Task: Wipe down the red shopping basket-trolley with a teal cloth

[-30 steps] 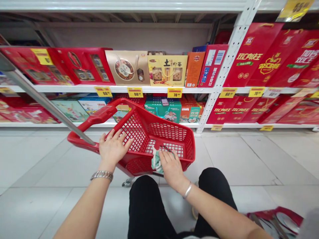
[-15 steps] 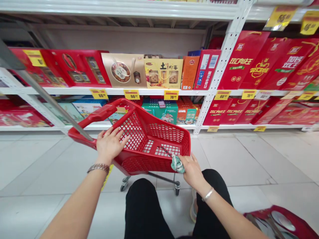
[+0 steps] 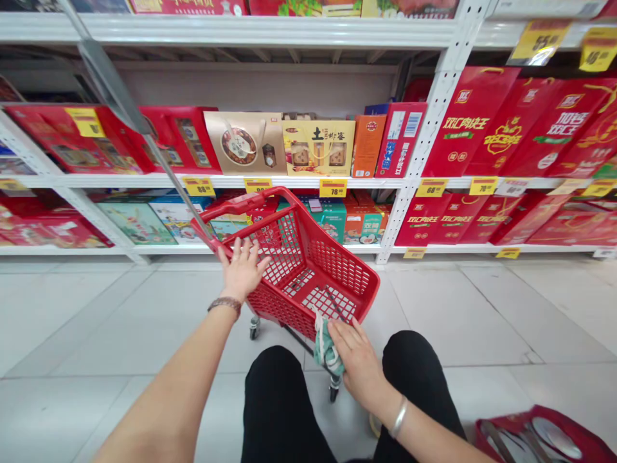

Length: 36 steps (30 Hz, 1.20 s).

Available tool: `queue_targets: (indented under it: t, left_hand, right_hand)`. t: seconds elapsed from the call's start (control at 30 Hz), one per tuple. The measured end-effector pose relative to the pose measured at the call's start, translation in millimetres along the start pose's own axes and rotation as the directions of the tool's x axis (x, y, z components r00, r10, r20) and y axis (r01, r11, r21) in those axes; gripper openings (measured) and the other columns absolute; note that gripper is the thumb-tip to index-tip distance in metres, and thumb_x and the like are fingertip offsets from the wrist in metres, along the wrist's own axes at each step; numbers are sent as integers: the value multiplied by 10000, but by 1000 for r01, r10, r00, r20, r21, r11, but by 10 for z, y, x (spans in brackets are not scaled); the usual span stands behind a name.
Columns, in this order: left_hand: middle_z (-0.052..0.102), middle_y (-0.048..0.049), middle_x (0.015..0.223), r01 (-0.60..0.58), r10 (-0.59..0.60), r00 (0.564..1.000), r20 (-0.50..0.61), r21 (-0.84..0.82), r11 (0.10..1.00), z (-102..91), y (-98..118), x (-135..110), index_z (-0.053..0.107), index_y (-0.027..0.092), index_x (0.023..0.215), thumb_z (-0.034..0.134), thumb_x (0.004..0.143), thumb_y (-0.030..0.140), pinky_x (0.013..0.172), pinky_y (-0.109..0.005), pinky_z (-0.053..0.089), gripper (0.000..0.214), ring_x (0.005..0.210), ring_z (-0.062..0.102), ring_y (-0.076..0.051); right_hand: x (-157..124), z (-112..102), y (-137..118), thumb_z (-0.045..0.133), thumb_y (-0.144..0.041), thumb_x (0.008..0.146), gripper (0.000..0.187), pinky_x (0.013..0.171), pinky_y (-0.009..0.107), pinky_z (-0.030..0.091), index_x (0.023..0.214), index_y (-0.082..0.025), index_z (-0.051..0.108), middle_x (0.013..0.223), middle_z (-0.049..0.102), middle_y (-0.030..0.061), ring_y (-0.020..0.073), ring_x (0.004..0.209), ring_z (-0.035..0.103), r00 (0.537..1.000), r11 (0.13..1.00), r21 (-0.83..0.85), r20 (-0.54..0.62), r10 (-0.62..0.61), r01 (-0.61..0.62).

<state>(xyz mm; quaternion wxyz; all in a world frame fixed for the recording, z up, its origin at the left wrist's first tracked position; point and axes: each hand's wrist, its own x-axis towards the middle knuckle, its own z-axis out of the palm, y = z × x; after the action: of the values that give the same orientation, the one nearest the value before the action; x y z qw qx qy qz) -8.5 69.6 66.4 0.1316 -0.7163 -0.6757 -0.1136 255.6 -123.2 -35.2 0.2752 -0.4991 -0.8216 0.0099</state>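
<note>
The left hand [image 3: 242,270] lies spread on the red cart [image 3: 282,307]. The right hand [image 3: 360,361] holds a green cloth [image 3: 324,347], partly hiding it.

- I have the red perforated plastic basket cart [image 3: 284,305] turned, its front end angled more toward the black-trousered knees [image 3: 282,392] than a second ago.
- My bare left hand [image 3: 243,270], fingers spread, has travelled right with its rim.
- The grey metal pole with a dark sleeve [image 3: 110,83] has swung rightward across the red gift boxes [image 3: 180,138].
- My bare right hand [image 3: 359,360] has brought the crumpled mint-green and white cloth [image 3: 324,350] lower and leftward since half a second ago.
</note>
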Motion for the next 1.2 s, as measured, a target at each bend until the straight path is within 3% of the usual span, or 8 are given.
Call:
queue_targets:
  t: [0.13,0.23,0.43,0.63,0.73,0.83,1.03,1.2]
  left_hand:
    - [369,-93,1620,-112,124,989,79,-145,983,163,545,-505,465,238,1502,304,1007,510,1226,-663,-12,587,1550,206,-310]
    - [344,-92,1630,-84,104,990,100,-181,980,185,734,-745,458,259,1507,336,998,533,1211,-696,-2,591,1553,184,-332]
    - [325,-106,1635,-73,99,980,174,-151,986,75,592,-696,443,256,1514,393,987,530,1199,-719,15,596,1551,184,-343]
    - [321,-78,1640,-103,135,972,190,-168,980,112,534,-606,450,265,1507,402,991,495,1194,-735,39,567,1551,173,-353]
    - [322,-80,1638,-94,127,974,186,-175,980,121,567,-620,465,259,1499,388,999,472,1194,-731,9,549,1553,173,-348]
    - [335,-113,1628,-55,86,986,141,-210,976,110,681,-732,459,219,1505,364,1005,460,1199,-718,-1,563,1553,177,-340]
    - [262,-121,1659,63,-30,995,100,-350,935,167,1097,-1235,309,227,1576,310,1008,390,1182,-750,74,590,1557,146,-346]
    - [258,-120,1661,23,0,998,68,-333,942,222,1167,-1412,283,206,1585,392,979,424,1180,-751,8,653,1561,94,-371]
  right_hand:
    - [142,-78,-112,470,15,641,872,1213,523,322,1501,-127,462,1487,549,156,242,1389,491,987,995,102,158,-27,11]
    - [182,-145,-129,482,3,704,818,1251,535,221,1507,-154,457,1492,549,134,230,1408,470,975,990,116,199,-99,77]
    - [123,-151,177,428,47,789,726,1245,558,206,1472,-187,501,1446,599,115,212,1380,505,981,988,-35,132,-142,147]
    - [55,-258,850,405,96,688,829,1239,577,173,1462,-176,517,1455,588,126,221,1405,484,998,982,-189,66,12,1]
    - [54,-356,1026,402,95,666,853,1231,601,174,1463,-185,522,1439,601,134,238,1384,509,993,969,-221,23,115,-107]
    - [109,-380,850,419,70,651,861,1229,593,201,1476,-162,503,1416,618,144,245,1364,526,995,983,-156,-14,101,-101]
    - [248,-145,71,460,32,736,766,1244,556,205,1478,-155,485,1446,591,138,229,1395,473,990,993,-13,83,-117,118]
    - [241,-106,168,502,12,785,697,1239,558,218,1454,-184,519,1375,645,132,231,1342,520,981,987,-9,115,-156,158]
